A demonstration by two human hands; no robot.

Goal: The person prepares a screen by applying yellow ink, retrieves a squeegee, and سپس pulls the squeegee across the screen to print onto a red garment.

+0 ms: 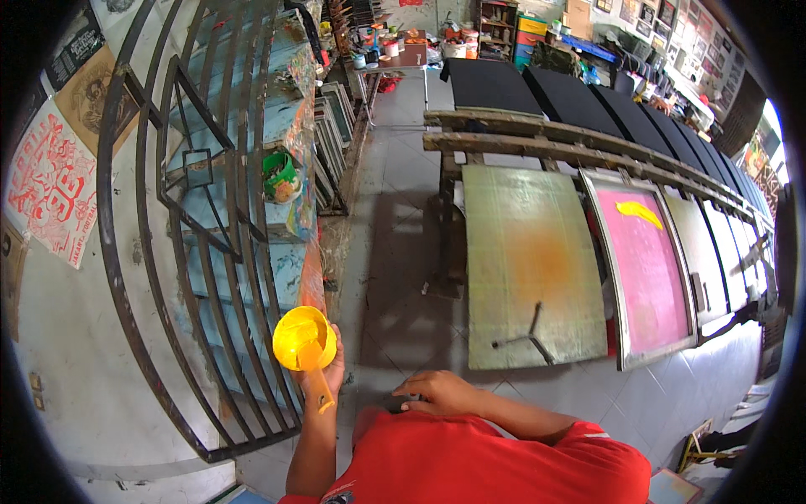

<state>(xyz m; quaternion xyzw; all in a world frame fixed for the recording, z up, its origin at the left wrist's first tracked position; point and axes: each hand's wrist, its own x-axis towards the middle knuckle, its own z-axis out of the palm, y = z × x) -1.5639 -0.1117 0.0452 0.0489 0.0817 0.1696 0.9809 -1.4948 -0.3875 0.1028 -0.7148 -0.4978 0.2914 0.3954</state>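
Observation:
My left hand (335, 370) grips a round yellow tub (286, 347) from its right side and underneath. Yellow ink coats the tub's inside. An orange spatula (318, 382) leans in it, its handle end sticking out over the near rim. In front of my red shirt, my right hand (437, 392) is held with its fingers loosely bent and a little apart, pointing left; I see nothing in it. To the right, a pink printing screen (645, 286) in a metal frame lies on the long rack, with a streak of yellow ink (640, 213) near its far end.
Dark metal bars (189, 252) stand close at my left, before pale blue shelves holding a green bucket (280, 178). A greenish panel (533, 260) lies beside the screen. Black boards (491, 86) line the rack's far side. Farther off, a small table (405, 60) carries several pots.

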